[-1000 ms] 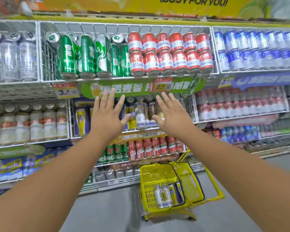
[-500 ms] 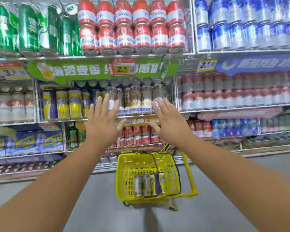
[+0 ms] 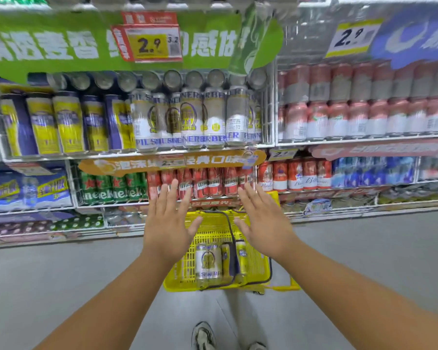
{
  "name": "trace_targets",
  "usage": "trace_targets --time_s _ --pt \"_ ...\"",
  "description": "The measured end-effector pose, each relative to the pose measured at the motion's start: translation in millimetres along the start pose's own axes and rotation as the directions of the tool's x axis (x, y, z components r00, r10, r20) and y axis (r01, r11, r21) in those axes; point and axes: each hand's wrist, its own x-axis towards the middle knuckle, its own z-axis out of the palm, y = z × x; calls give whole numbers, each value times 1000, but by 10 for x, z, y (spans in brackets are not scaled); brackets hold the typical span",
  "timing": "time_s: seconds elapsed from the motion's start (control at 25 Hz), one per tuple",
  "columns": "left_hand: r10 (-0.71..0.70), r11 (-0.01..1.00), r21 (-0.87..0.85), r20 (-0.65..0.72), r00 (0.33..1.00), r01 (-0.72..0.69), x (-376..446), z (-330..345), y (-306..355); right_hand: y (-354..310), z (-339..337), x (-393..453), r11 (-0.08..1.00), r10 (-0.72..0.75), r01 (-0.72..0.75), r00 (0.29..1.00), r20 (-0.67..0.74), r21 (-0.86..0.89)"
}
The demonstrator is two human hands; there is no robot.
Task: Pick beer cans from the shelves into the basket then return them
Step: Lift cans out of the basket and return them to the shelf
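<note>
Your left hand [image 3: 168, 224] and right hand [image 3: 262, 223] hover spread and empty over the yellow basket [image 3: 177, 279], where a "PILS" can [image 3: 208, 265] lies; price tag [image 3: 151, 44] reads 2.9

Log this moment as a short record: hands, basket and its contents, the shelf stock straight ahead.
left hand: open, fingers spread, holding nothing, raised above the basket
right hand: open, fingers spread, holding nothing
basket: yellow, on the floor in front of the shelves, below the hands
basket contents: silver Pilsner cans lying beside yellow and blue cans
shelf ahead: row of silver Pilsner cans on the shelf, yellow and blue cans to their left
shelf below: red cans, green Heineken cans
</note>
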Motion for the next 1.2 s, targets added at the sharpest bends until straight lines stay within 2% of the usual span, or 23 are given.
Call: trace_targets --time_s 0.08,0.28,0.36,0.44,0.48,0.6,0.68,0.76,0.84,0.88,0.96,1.08,1.2 --pt "-3 1000 -6 51 999 4 -25 339 -42 -50 306 65 999 15 -18 998 64 40" --pt "-51 998 -20 145 988 55 -99 1240 -168 -351 1231 383 981 20 -39 995 102 189" --pt "-71 997 -28 181 981 77 -136 1653 -215 -436 1691 500 967 47 -93 981 191 239" --pt "-82 995 -40 219 972 93 -184 2102 -229 -467 2115 570 977 48 -79 987 155 199" --pt "-90 994 -42 233 968 102 -210 2308 -229 -479 2318 595 979 51 -89 979 200 184" --pt "-100 992 -49 273 957 118 -307 2951 -197 -421 3044 688 976 79 -112 981 180 185" --pt "-90 994 -33 294 951 105 -380 3335 -190 -399 3381 779 969 109 -152 971 214 196" --pt "-81 996 -18 322 943 91 -442 3698 -191 -353 3754 868 974 93 -126 981 171 189" --pt "-76 996 -9 341 937 84 -491 4036 -211 -323 4031 961 968 68 -113 977 200 223" --pt "-72 997 -9 348 935 80 -508 4168 -220 -317 4186 1001 964 77 -125 975 207 233" --pt "-62 997 -15 373 926 73 -551 4403 -233 -307 4453 1081 970 70 -141 942 328 199" --pt "-77 996 -17 423 903 92 -596 4658 -211 -275 4737 1205 973 99 -159 942 321 167" --pt "-102 990 -37 461 881 134 -606 4844 -142 -196 4978 1255 974 126 -186 917 378 126"
